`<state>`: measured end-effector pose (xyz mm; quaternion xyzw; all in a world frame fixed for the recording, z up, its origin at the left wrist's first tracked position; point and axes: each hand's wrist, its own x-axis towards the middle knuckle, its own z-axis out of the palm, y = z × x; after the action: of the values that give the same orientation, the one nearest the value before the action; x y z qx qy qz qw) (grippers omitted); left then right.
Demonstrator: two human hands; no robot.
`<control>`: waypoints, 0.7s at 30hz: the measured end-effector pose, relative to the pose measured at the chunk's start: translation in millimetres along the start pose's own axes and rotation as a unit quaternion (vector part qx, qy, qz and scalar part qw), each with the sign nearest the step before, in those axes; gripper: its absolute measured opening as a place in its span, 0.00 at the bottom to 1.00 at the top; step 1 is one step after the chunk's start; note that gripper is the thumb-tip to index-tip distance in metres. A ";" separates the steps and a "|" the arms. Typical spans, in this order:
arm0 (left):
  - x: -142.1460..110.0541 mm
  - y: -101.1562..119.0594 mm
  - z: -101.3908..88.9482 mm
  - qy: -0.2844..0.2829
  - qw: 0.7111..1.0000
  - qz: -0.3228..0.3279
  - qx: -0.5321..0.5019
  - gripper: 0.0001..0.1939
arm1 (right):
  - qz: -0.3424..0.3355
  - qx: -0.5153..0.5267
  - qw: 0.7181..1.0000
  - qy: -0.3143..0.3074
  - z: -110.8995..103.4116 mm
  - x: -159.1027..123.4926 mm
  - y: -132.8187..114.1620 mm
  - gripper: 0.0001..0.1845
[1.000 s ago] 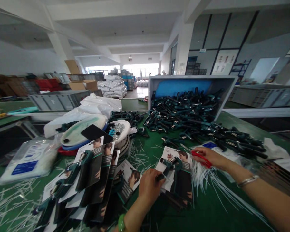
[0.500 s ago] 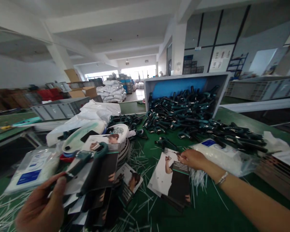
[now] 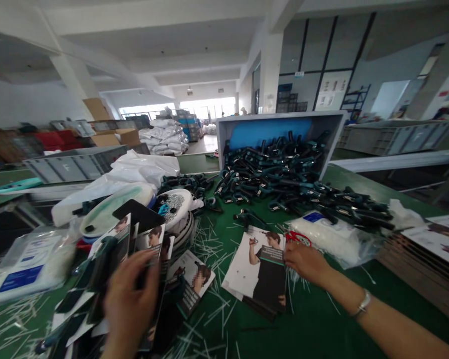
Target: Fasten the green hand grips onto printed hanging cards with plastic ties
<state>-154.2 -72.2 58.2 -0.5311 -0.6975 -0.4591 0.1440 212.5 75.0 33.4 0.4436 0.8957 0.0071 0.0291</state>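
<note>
Green workbench (image 3: 322,324) carries fanned black printed cards (image 3: 145,244) at seven o'clock, gripped by the left hand (image 3: 130,299); the empty, half-open right hand (image 3: 307,264) lies at five o'clock beside a red plastic loop (image 3: 298,238). A slack grip could spill the cards.

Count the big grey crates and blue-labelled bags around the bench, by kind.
Upright grey plastic crates: 2
Tipped grey plastic crate: 1
Clear bags with blue labels: 2
Total: 5
</note>
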 end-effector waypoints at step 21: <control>-36.5 66.0 158.0 -0.410 0.875 -0.230 -0.117 0.20 | -0.153 -0.103 0.978 0.095 34.0 -20.7 23.3 0.16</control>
<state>-36.9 31.9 -19.7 -0.5089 -0.7380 -0.2982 -0.3278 245.5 72.3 1.3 0.2933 0.9462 0.1366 -0.0103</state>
